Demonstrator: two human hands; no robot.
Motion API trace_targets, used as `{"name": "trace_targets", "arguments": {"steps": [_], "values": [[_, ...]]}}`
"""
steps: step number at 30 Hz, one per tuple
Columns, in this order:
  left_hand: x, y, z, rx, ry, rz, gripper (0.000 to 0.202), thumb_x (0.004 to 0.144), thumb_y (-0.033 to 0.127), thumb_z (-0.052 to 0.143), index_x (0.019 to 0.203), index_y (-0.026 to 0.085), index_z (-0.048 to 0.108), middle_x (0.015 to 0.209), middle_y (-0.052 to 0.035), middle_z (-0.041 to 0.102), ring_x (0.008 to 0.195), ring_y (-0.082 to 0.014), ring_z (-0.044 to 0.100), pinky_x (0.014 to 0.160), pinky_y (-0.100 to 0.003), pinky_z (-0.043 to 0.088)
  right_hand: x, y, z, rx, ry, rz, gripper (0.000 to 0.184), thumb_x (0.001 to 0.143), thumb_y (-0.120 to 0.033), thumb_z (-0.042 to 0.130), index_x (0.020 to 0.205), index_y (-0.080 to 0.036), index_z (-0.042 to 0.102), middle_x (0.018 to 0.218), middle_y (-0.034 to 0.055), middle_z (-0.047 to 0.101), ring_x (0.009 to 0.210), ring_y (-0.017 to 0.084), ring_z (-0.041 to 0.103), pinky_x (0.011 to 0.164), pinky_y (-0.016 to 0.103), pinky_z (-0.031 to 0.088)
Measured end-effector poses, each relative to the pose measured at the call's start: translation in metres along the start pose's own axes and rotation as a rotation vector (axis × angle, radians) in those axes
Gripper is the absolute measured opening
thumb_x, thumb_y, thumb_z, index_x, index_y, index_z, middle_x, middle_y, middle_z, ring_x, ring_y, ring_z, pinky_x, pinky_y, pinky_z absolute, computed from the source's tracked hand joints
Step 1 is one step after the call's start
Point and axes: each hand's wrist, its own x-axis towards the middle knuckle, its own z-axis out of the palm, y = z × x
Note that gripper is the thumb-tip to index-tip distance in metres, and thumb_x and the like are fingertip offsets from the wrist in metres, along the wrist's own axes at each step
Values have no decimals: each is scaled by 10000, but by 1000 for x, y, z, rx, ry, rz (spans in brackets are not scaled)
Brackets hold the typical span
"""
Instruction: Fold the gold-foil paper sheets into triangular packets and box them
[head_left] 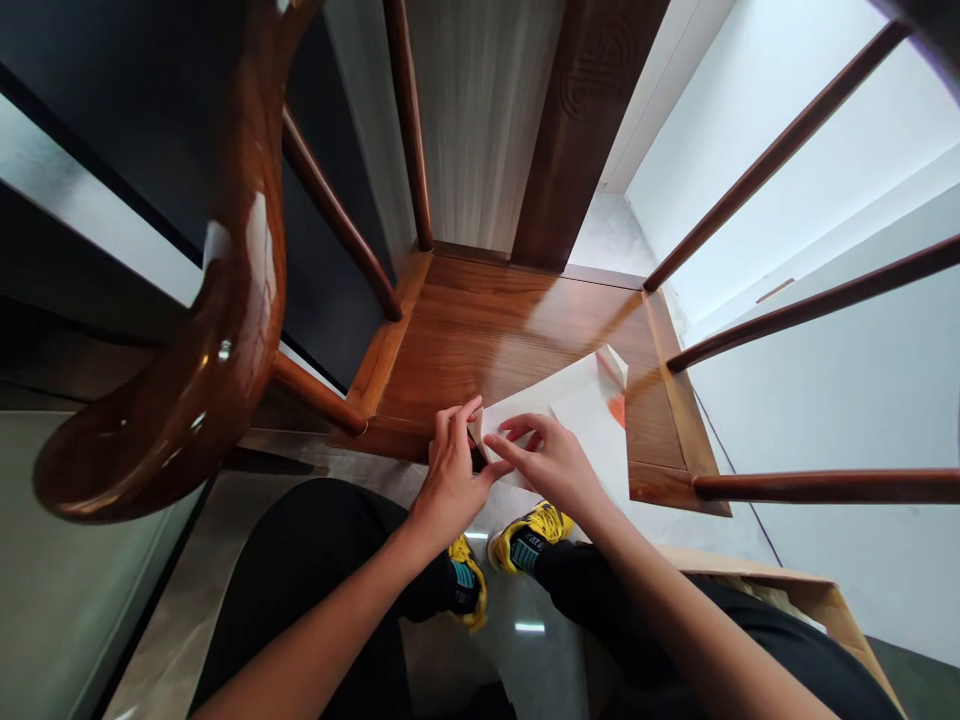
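Observation:
A white sheet of paper (592,420) with an orange-red patch at its right side lies on the wooden chair seat (472,330). Its far right corner is bent up, and its left end stands raised in a fold. My left hand (452,470) is closed on that left end, fingers behind the fold and thumb on the near side. Bent over the same end, my right hand (547,458) pinches at the paper, thumb and fingertips close together. The fingers partly hide the fold. The paper's near edge reaches over the front of the seat.
A curved, glossy armrest (240,300) rises at the left. Thin spindles (787,150) and a carved back slat (577,130) surround the seat. Below are my yellow shoes (546,522) on a shiny floor. An open cardboard box (847,610) stands at the lower right.

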Motion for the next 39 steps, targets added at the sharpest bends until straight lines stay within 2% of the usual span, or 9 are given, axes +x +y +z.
{"name": "trace_targets", "arguments": {"steps": [3,6,9,13,18,22,29,34,39], "values": [[4,-2,0,-66,11,-46,827,807,284,894,1491,325,430,1352,-78,473,1089,-224,613,989,-427,543,0,-4,-2,-11,-33,9,471,841,-645,748,1018,-210,783,945,55,776,737,182,665,656,308,482],[6,1,-3,-101,-7,-84,810,782,251,906,1462,318,472,1333,-62,484,949,-172,605,949,-411,552,0,-4,-4,-16,-84,-5,427,840,-613,760,1004,-220,793,918,38,782,691,165,641,637,300,460],[8,5,-6,-113,-20,-120,815,756,170,903,1446,312,493,1312,-48,492,914,-153,591,973,-418,541,2,-3,-6,-19,-107,-6,314,866,-536,747,916,-233,807,873,27,789,676,160,624,650,300,441],[9,6,-10,-150,-27,-147,865,696,21,878,1428,300,511,1300,-33,493,896,-131,578,962,-375,547,5,0,-7,7,-116,9,224,857,-453,756,858,-235,808,848,22,794,694,164,631,668,297,436],[11,5,-10,-184,-14,-118,852,697,39,895,1422,305,536,1273,-17,505,835,-102,556,869,-304,560,4,-1,-5,19,-109,25,302,826,-523,784,923,-238,794,811,19,784,691,175,653,659,296,444],[13,7,-11,-194,-12,-172,843,673,25,904,1391,297,557,1248,-3,524,754,-71,534,815,-281,559,5,0,-6,10,-108,18,295,842,-530,764,853,-237,798,827,23,791,683,166,634,648,298,432],[15,7,-16,-216,-58,-193,798,712,5,859,1392,282,547,1255,-7,534,783,-66,596,859,-291,559,8,3,-9,47,-117,42,312,813,-531,769,840,-221,794,809,28,776,667,165,619,620,299,416],[15,4,-16,-223,-75,-158,730,760,21,781,1400,259,521,1281,-31,514,792,-77,611,866,-307,570,9,-2,-8,28,-103,49,308,831,-519,730,832,-212,755,791,34,760,690,179,637,629,298,423],[12,10,-14,-53,-19,-79,674,808,13,641,1421,249,486,1319,-66,508,838,-120,631,916,-354,577,10,-21,-2,-224,-76,45,202,814,-415,751,859,-234,673,781,3,747,714,181,644,647,292,392]]}}
